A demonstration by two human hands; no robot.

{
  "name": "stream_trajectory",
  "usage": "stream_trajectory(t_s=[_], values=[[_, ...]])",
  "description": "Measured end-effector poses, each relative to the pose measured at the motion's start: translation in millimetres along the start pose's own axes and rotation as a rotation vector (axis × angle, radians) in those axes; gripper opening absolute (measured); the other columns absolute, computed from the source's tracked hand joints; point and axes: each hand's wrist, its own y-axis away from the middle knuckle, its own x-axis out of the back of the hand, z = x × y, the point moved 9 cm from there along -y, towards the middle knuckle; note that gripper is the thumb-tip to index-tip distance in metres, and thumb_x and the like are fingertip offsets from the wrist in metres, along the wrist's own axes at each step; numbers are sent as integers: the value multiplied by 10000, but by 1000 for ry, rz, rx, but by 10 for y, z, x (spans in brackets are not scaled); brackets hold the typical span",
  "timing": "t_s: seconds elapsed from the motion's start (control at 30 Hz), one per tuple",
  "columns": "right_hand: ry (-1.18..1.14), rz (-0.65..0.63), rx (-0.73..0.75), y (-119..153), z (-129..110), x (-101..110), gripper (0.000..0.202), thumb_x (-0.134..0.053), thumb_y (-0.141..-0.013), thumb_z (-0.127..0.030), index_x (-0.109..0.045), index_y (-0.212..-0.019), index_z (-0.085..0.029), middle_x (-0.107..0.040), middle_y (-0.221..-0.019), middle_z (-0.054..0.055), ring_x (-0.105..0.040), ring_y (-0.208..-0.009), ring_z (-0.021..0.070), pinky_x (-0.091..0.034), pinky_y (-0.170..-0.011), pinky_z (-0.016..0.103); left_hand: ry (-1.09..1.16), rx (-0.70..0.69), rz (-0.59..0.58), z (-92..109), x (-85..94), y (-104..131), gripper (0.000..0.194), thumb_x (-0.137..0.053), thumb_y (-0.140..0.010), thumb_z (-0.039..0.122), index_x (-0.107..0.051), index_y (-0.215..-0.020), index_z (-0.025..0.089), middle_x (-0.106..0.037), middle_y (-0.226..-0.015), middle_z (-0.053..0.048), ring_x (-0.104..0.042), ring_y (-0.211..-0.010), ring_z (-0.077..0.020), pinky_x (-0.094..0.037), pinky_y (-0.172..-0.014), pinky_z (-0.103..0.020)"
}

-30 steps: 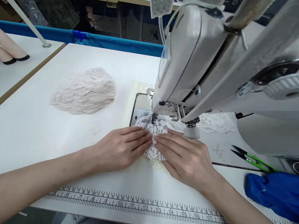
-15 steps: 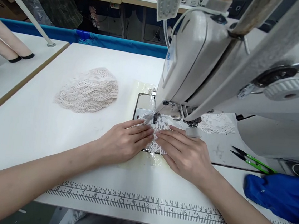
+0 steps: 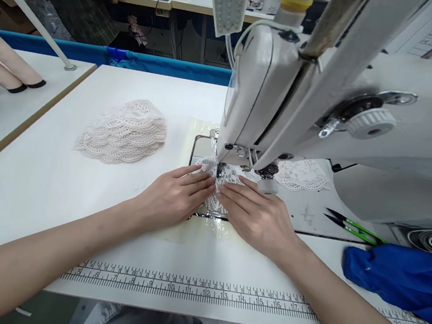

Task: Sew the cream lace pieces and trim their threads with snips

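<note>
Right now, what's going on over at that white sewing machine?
A person's bare left hand and right hand rest with fingers outstretched on white openwork lace, one on each side, just in front of the dark metal presser foot of the white sewing machine. A stacked pile of off-white scalloped lace lies to the left on the white tabletop. Green-handled snips with black blades lie to the right, beside a bunched blue cloth.

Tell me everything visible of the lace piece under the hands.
The lace piece is white, patterned openwork that looks like thin fabric. It lies spread under the presser foot. The left hand rests on its left side, the right hand on its right; its near part shows between them, but much of its outline is hidden.
</note>
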Motion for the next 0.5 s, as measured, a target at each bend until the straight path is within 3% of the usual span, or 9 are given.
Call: stream_trajectory(t_s=[0.23, 0.5], values=[[37, -15, 5, 16, -13, -20, 201, -594, -891, -75, -735, -1006, -162, -735, -1108, 76, -702, -1010, 186, -539, -978, 355, 1, 19, -22, -36, -34, -24, 279, -479, -957, 155, -671, -1152, 95, -713, -1184, -110, -666, -1128, -216, -497, -1064, -433], [83, -26, -4, 0, 12, -35, 187, -591, -893, -77, -731, -984, -161, -739, -1100, 67, -717, -884, 168, -557, -928, 352, -6, 35, -12, -10, -3, -3, 291, -500, -969, 252, -678, -1136, 92, -724, -1157, -110, -674, -1112, -226, -478, -1081, -467]])
